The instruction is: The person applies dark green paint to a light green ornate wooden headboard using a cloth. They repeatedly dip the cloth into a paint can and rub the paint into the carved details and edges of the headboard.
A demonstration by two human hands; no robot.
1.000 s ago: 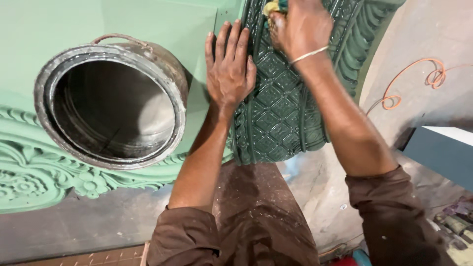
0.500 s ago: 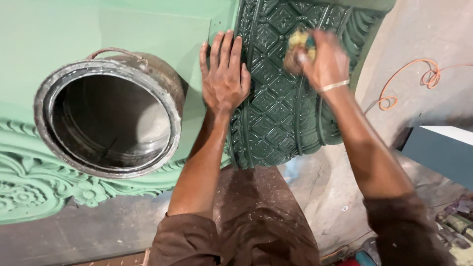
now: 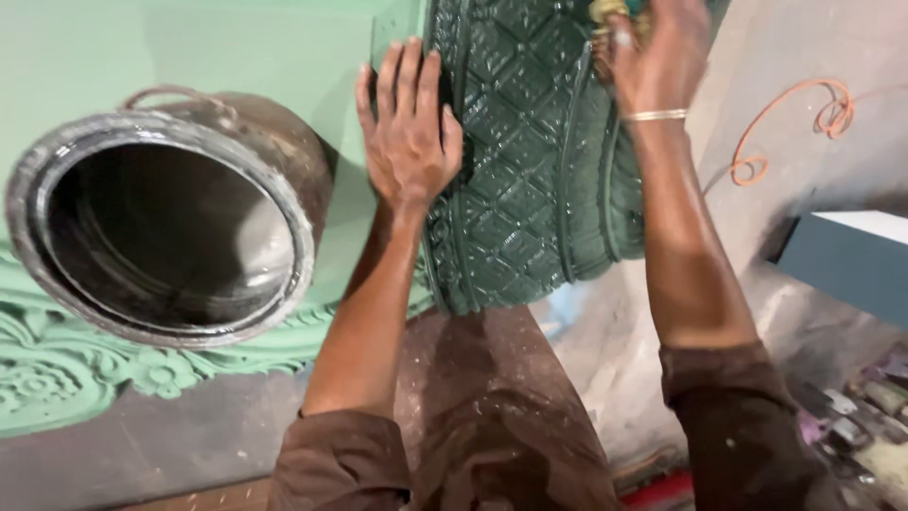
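Workshop, likely for decorative painted mouldings: pale green panel (image 3: 189, 47) with carved scrollwork border (image 3: 57, 378); dark green embossed column piece (image 3: 530, 170); paint-crusted metal bucket (image 3: 170, 227); dusty spattered floor (image 3: 605, 378).

The dark green carved column piece (image 3: 530, 161) has a glossy, wet-looking painted surface, embossed with a raised diamond lattice and ribbed bands that catch the light. The pale green flat panel (image 3: 189, 47) behind it looks smooth and matt, while its lower carved scroll border (image 3: 85, 378) is the same pale paint over rough relief. The round metal paint tin (image 3: 170, 227) shows a dull, stained steel wall, a paint-crusted rim and a dark, shiny inside. The brown cloth sleeves (image 3: 340, 464) look coarse and are speckled with dust. A thin bright metal bangle (image 3: 654, 115) gleams on the right wrist. The grey floor (image 3: 813, 57) appears rough and chalky, with a thin orange wire (image 3: 794, 123) lying on it.
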